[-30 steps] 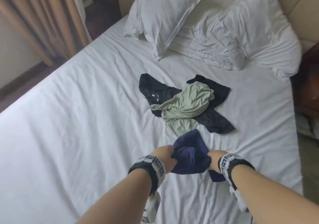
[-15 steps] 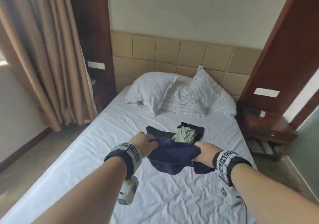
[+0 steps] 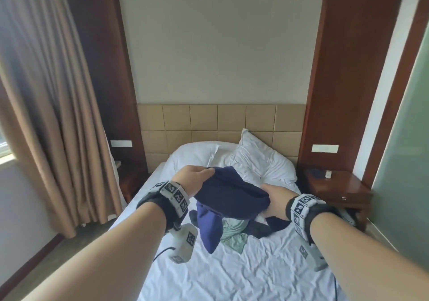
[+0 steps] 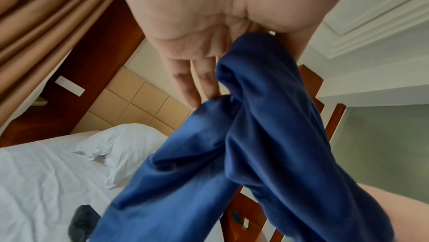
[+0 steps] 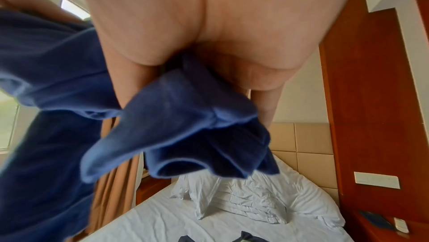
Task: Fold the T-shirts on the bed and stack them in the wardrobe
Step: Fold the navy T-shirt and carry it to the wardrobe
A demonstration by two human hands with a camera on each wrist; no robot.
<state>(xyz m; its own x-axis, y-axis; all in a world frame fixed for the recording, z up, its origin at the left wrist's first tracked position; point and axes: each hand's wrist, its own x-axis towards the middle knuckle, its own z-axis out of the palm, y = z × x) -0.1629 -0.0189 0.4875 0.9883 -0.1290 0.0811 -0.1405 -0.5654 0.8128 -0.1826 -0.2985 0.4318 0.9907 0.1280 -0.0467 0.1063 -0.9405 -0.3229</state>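
Both arms raised over the bed (image 3: pixel 232 273). Left hand (image 3: pixel 193 180) grasping the left end of a navy shirt (image 3: pixel 229 196); right hand (image 3: pixel 275 199) grasping the right end. Shirt bunched between them, in the air, one part hanging down. Beneath it on the sheet, green shirt (image 3: pixel 234 232) on a dark one (image 3: pixel 258 227). Farther, pillows (image 3: pixel 260 161) by the headboard (image 3: pixel 204 119).

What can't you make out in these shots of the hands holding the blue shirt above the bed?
- Wardrobe: in no view.
- Pale green T-shirt and black T-shirt: head view, largely hidden behind the crumpled navy blue T-shirt.
- Left hand, right hand: fingertips buried in the fabric.
- Small items on the wooden nightstand: too small to identify.
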